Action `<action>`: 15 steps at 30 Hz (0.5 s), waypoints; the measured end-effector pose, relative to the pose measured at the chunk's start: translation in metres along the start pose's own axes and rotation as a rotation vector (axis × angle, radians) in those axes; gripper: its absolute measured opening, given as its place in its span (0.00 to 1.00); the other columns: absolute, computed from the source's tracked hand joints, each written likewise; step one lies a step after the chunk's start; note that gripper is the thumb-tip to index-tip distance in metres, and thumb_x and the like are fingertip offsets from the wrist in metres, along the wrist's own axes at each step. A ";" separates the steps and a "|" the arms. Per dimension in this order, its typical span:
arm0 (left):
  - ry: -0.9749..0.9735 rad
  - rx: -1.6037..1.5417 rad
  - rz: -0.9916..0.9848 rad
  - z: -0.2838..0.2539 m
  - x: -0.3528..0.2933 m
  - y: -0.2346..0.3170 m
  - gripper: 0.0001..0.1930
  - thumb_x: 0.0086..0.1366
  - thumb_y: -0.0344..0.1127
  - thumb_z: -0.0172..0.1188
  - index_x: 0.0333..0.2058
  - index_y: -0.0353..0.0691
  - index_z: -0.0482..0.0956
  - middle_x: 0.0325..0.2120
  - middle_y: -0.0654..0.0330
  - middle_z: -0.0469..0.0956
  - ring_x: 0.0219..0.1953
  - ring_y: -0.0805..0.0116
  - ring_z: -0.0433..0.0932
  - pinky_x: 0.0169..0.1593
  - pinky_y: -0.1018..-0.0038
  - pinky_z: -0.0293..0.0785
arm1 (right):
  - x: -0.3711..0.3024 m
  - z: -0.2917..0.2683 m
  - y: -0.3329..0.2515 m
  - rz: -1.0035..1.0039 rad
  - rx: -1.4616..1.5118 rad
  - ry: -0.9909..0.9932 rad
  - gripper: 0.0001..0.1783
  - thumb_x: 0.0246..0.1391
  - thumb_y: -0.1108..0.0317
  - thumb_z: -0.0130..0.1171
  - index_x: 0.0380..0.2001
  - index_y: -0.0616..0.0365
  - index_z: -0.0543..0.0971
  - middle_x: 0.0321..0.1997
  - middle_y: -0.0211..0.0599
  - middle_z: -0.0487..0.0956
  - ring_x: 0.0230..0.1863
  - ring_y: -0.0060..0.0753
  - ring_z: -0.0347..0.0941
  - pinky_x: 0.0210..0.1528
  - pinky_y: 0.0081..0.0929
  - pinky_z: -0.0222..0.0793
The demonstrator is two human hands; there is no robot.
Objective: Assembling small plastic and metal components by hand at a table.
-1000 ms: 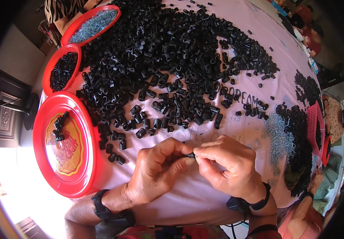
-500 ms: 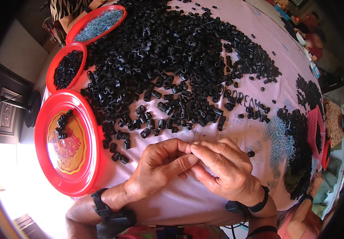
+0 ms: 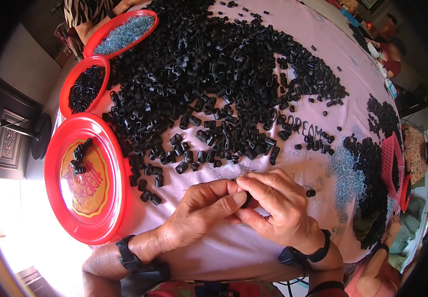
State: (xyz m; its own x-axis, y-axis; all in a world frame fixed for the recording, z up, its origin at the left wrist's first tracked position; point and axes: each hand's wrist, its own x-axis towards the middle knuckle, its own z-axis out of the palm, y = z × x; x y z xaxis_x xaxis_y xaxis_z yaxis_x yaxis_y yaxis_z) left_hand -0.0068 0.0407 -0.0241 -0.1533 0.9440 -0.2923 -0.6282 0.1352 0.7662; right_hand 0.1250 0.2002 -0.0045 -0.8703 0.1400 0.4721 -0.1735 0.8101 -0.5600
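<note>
My left hand (image 3: pixel 201 210) and my right hand (image 3: pixel 281 208) meet fingertip to fingertip in front of me, over the near part of the cloth-covered table. Both are closed in a pinch around a small black plastic piece (image 3: pixel 246 200). Only a dark bit of it shows between the thumbs and fingers, so its shape is mostly hidden. Just beyond my hands spreads a large heap of black tube-shaped plastic fittings (image 3: pixel 224 74). A single loose black fitting (image 3: pixel 310 193) lies to the right of my right hand.
At the left stands a red plate (image 3: pixel 53 198) bearing a few joined black pieces (image 3: pixel 79 156). Behind it are a red plate of thin black parts (image 3: pixel 86 89) and one of clear bluish pieces (image 3: pixel 125 34). More bluish pieces (image 3: pixel 347 178) and a pink basket (image 3: pixel 391 163) sit right. Other people work nearby.
A black piece now shows between my fingertips, where it was hidden before. My hands have barely shifted and remain pressed together.
</note>
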 end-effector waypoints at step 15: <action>-0.023 0.117 -0.101 -0.006 0.000 -0.002 0.18 0.81 0.41 0.52 0.53 0.30 0.80 0.43 0.58 0.83 0.43 0.72 0.84 0.50 0.74 0.82 | -0.004 0.006 0.005 -0.063 -0.067 -0.042 0.31 0.34 0.77 0.77 0.47 0.68 0.80 0.37 0.42 0.81 0.33 0.43 0.78 0.35 0.35 0.77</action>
State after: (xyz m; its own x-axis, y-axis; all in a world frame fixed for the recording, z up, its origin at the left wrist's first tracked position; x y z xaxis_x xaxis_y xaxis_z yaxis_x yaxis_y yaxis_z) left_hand -0.0104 0.0383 -0.0293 -0.0756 0.9302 -0.3590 -0.5458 0.2627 0.7957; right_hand 0.1246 0.2001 -0.0132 -0.8774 0.0646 0.4753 -0.1987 0.8529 -0.4827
